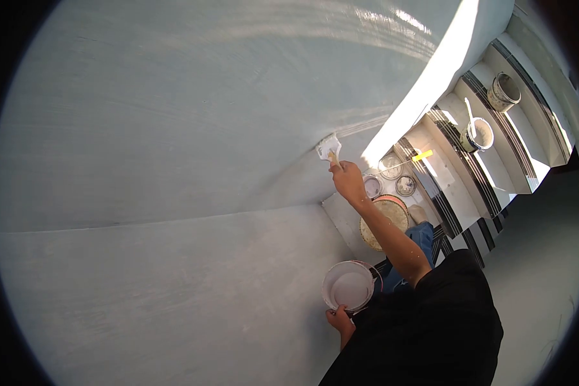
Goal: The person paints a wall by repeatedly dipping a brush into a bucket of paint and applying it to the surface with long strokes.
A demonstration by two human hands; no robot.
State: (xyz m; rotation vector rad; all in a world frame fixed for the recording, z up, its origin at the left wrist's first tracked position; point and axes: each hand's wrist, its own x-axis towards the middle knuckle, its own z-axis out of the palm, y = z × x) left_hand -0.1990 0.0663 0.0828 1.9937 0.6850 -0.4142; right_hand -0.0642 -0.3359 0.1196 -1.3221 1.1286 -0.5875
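My right hand is closed around the handle of a wide flat brush. The brush's pale head lies against the grey-blue wall. Lower in the view, my left hand grips the rim of a round bucket with light, pale liquid inside. The bucket is close to my body and has a thin wire handle. Small pale specks dot my right forearm. The bucket hides part of my left fingers.
Beyond my right arm are a large round container and smaller open tins. Steps with dark stripes rise at the right, bearing two stained buckets, one with a stick in it. A yellow-ended tool lies across the lower steps.
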